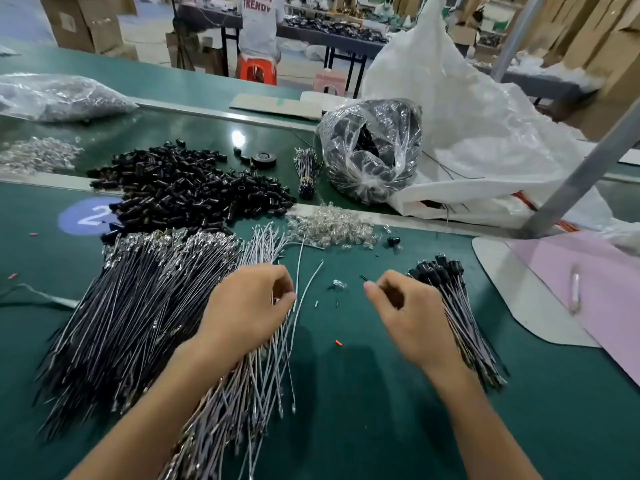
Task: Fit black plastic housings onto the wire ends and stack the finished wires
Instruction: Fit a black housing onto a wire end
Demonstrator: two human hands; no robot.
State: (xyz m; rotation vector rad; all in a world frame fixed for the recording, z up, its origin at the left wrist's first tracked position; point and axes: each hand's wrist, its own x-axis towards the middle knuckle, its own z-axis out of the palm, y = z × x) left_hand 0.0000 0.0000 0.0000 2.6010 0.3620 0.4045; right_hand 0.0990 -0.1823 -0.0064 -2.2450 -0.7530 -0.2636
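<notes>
Wires [270,375] lie fanned on the counter [346,403] under the left hand [247,306], which pinches one strand; right hand [407,308] curled beside the finished stack [460,320], contents unclear; likely risk: tangled neighbours drag along and scatter.

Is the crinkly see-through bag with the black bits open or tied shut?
Open. The clear plastic bag has its mouth gaping toward the camera, and the black housings inside show straight through that gap.
</notes>
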